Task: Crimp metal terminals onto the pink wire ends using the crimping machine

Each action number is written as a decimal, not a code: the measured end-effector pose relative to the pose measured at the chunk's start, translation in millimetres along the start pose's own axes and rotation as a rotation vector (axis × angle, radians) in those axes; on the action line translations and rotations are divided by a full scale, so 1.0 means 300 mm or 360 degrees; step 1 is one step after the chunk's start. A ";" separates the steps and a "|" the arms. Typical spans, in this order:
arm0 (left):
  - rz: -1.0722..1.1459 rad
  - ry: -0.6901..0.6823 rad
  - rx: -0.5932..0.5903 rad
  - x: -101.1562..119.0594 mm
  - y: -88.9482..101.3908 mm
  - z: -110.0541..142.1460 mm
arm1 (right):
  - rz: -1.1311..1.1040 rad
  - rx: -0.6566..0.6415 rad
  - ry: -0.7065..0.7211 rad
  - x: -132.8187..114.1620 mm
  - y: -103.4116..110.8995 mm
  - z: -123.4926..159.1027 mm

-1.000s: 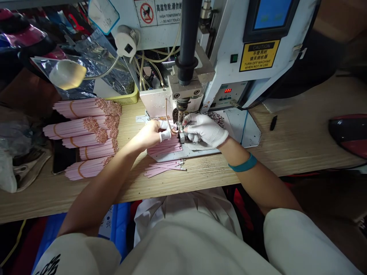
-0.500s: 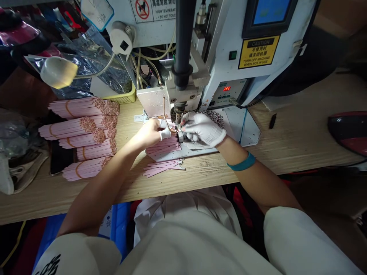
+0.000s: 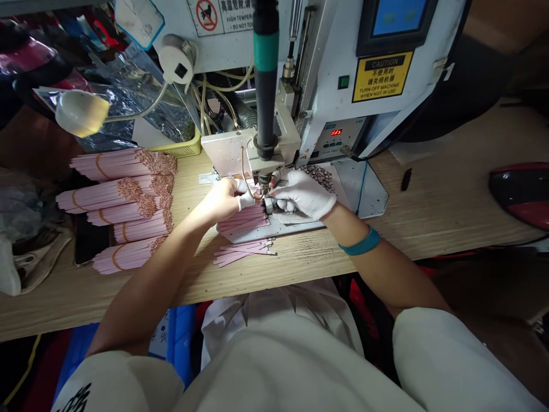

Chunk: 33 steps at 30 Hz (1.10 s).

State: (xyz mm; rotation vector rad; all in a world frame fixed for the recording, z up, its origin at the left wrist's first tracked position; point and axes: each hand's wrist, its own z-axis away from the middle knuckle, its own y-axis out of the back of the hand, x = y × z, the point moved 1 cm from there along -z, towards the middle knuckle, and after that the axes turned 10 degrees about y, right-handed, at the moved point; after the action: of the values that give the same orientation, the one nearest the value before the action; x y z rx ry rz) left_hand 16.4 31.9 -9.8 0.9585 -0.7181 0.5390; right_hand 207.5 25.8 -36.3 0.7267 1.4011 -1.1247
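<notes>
My left hand (image 3: 223,198), with white covers on its fingertips, is closed on a pink wire beside the soldering head. My right hand (image 3: 305,194), in a white glove, has its fingers pinched together just right of the soldering tip (image 3: 265,184); what they hold is too small and hidden to make out. A row of pink wires (image 3: 244,222) lies on the white machine base below my left fingers. Nearer me, several pink wires (image 3: 240,252) with metal ends rest on the table. Small metal parts (image 3: 321,176) are heaped behind my right hand.
Rubber-banded bundles of pink wires (image 3: 124,197) are stacked at the left. A yellow basket (image 3: 184,149) and a lamp (image 3: 81,113) stand behind them. The white machine (image 3: 326,109) rises in front, with a lit display. A black and red object (image 3: 521,194) sits far right.
The machine's soldering head has come down, and a teal band shows on its dark upright cylinder. Both hands stay at the tip with little movement. The view has shifted slightly.
</notes>
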 end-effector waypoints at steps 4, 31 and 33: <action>0.0000 0.0004 0.0014 -0.001 0.005 -0.001 | 0.0024 -0.0026 0.0000 -0.010 0.002 0.004; -0.1347 -0.0106 0.0014 0.030 -0.137 0.175 | 0.2146 -0.0114 0.0744 0.009 0.056 0.011; -0.1268 -0.0114 0.0051 0.027 -0.108 0.167 | 0.2032 -0.0033 0.0775 0.000 0.064 0.013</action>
State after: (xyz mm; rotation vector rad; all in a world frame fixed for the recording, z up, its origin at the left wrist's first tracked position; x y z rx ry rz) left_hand 29.0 -26.5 -2.1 1.1995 -0.3387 -0.1851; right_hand 226.3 28.9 -40.2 1.6143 0.9586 0.0890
